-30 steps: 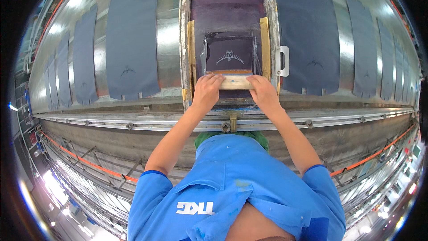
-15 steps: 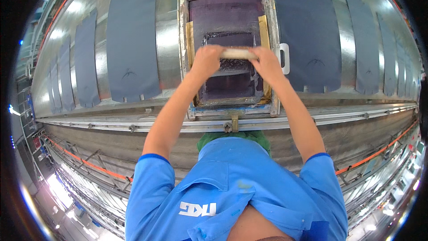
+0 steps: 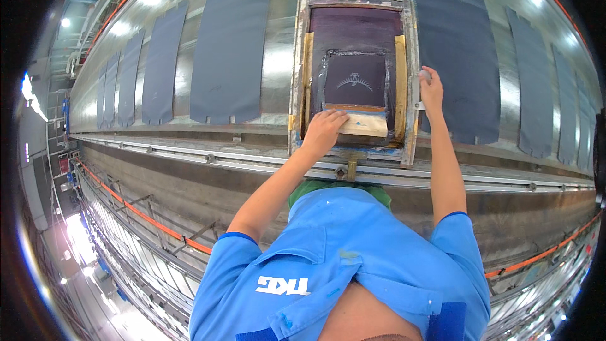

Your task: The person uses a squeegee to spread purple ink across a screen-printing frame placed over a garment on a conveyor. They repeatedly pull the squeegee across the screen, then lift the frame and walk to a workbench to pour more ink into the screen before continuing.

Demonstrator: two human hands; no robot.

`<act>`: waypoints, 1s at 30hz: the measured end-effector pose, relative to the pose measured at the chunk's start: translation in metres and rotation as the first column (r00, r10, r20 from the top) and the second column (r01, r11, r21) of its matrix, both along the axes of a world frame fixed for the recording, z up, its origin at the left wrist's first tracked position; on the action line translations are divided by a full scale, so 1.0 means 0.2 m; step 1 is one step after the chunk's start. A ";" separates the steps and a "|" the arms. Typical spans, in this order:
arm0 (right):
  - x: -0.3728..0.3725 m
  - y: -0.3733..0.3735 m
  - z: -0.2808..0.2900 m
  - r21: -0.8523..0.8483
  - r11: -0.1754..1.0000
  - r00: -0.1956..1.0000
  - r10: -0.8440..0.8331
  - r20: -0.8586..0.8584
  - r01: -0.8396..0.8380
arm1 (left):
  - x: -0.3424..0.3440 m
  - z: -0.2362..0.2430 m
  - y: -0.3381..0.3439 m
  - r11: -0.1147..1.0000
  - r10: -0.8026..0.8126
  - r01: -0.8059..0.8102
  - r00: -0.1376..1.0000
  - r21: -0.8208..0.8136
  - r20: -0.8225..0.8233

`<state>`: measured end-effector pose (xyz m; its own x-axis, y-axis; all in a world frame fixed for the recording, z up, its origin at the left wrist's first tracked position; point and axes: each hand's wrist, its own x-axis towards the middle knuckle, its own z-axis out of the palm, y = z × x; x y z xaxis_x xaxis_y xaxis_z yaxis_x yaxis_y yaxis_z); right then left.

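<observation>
A screen-printing frame (image 3: 409, 38) lies on the long table in front of me, with yellowish strips along its inner sides. Inside its dark mesh a small curved, rayed design (image 3: 355, 81) shows pale. Near the frame's close end rests a squeegee (image 3: 366, 125) with a pale wooden grip, lying crosswise. My left hand (image 3: 325, 131) grips the squeegee's left end, fingers over the top. At the frame's right side, my right hand (image 3: 432, 91) is closed round the white handle (image 3: 424, 76), most of which the fingers hide.
Dark blue-grey cut fabric pieces (image 3: 230, 50) lie in a row on the shiny metal table (image 3: 281, 44), more of them (image 3: 461, 57) to the right. A metal rail (image 3: 252, 165) runs along the table's near edge. A small brass-coloured stop (image 3: 352, 169) sits there by the frame.
Both hands were on the squeegee mid-screen. It now lies at the near end, the right hand has let go and holds the frame's handle. The pale design is uncovered. The view has shifted.
</observation>
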<state>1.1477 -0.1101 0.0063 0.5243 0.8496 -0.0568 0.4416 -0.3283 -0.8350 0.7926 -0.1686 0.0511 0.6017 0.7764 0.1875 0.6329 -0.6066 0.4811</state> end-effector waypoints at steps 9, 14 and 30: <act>-0.34 0.06 0.35 0.019 0.998 0.997 -0.065 0.052 0.064 | -0.30 0.06 -0.22 0.996 0.087 -0.086 0.993 -0.023 0.077; -1.11 0.22 0.19 0.187 0.982 1.000 -0.013 -0.017 0.016 | -0.99 0.02 -0.06 0.983 0.180 -0.179 0.983 -0.047 0.021; -1.91 0.38 0.04 0.108 0.993 0.998 -0.054 0.035 0.050 | -1.93 0.02 0.12 0.997 0.059 -0.058 0.998 0.042 -0.037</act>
